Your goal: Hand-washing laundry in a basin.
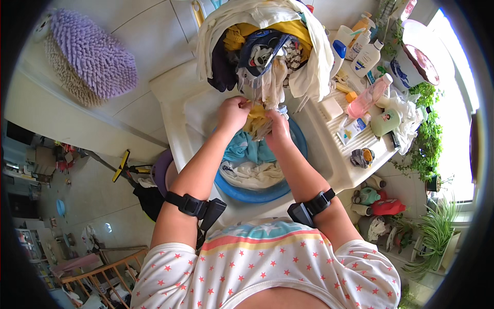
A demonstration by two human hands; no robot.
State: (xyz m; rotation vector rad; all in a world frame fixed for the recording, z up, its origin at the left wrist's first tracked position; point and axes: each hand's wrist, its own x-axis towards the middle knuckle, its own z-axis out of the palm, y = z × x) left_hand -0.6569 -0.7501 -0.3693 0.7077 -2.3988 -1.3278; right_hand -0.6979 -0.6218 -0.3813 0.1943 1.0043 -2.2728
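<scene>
Both hands meet over a blue plastic basin (247, 197) that sits in a white laundry sink (173, 127). My left hand (233, 114) pinches the left edge of a bunched yellow-and-pale cloth (256, 119). On the other side, my right hand (278, 129) grips the same cloth, its fingers partly hidden by fabric. Beneath it in the basin lie a turquoise cloth (251, 146) and a cream-white cloth (254, 175). Just beyond my hands is a heap of clothes, with a navy garment (256, 54) and a white garment (266, 13); pale fabric hangs from it towards the cloth.
Right of the basin, the ribbed washboard ledge (328, 129) carries a soap bar (331, 108), a pink bottle (370, 96), a tube (353, 130) and several pump bottles. Fluffy purple mop pads (94, 54) hang at left. A purple bucket (160, 170) stands beside the sink.
</scene>
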